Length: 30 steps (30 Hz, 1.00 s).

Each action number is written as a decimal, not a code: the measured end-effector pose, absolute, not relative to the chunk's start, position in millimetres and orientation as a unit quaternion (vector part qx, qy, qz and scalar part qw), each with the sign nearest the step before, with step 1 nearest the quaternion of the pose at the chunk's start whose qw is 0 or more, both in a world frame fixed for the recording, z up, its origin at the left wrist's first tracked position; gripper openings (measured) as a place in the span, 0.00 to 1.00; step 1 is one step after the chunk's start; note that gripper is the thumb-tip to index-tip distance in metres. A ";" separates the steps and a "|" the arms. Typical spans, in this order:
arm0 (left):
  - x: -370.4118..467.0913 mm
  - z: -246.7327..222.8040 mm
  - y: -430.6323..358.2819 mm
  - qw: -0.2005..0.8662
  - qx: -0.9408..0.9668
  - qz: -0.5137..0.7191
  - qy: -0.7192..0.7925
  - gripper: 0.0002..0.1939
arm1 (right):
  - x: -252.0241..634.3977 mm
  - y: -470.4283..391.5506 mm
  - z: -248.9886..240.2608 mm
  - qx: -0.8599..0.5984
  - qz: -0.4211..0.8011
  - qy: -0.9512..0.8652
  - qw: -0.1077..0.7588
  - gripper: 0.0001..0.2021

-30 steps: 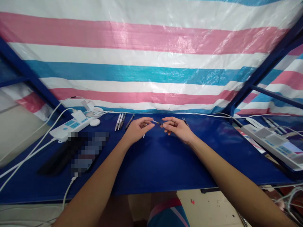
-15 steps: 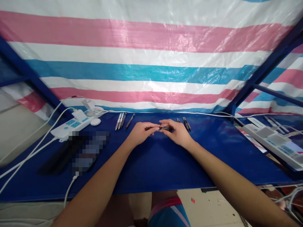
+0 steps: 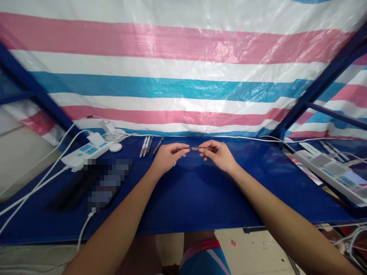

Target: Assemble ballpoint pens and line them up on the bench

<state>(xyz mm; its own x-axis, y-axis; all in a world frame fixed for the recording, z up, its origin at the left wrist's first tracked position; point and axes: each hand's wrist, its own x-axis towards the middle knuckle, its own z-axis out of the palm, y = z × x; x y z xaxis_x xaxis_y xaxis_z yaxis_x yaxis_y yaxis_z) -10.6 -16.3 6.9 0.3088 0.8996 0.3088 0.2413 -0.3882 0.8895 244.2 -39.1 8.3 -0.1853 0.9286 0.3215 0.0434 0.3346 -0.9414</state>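
Above the middle of the blue desk, a dark pen [image 3: 194, 148] with a grey section runs level between my two hands. My left hand [image 3: 166, 156] pinches its left end between thumb and fingers. The right end is in the closed fingertips of my right hand [image 3: 218, 154]. Whether it is one whole pen or two joined parts I cannot tell. A small pale tip shows below my left fingers. Left of my left hand, a dark pen [image 3: 157, 147] lies alone beside a row of several white and dark pens [image 3: 146, 146].
On the left stand a white power strip [image 3: 88, 152] with plugs and cables, and a blurred dark phone [image 3: 110, 187] on a cable. Another power strip [image 3: 332, 175] lies at the right. A striped sheet [image 3: 183, 68] hangs behind the blue desk [image 3: 197, 202].
My hands have moved slightly apart and up, so more of the pen shows between them. The pens behind my right hand are now almost wholly covered by it.
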 end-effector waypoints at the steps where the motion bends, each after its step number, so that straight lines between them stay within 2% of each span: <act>1: -10.3 6.3 -16.0 0.389 0.708 0.434 0.399 0.19 | 243.8 -38.7 7.6 -0.380 0.431 -0.634 0.517 0.19; 9: -6.5 7.3 -13.1 0.469 0.654 0.463 0.372 0.30 | 244.8 -33.6 3.7 -0.378 0.424 -0.615 0.547 0.17; 16: -8.4 15.8 -15.9 0.452 0.637 0.478 0.402 0.22 | 249.6 -32.8 2.9 -0.382 0.450 -0.590 0.551 0.19; 24: -8.9 16.5 -19.9 0.454 0.669 0.430 0.402 0.20 | 245.1 -40.8 11.8 -0.366 0.478 -0.564 0.564 0.21; 30: -8.2 15.3 -21.3 0.445 0.688 0.408 0.403 0.20 | 243.8 -42.4 10.6 -0.378 0.520 -0.557 0.526 0.24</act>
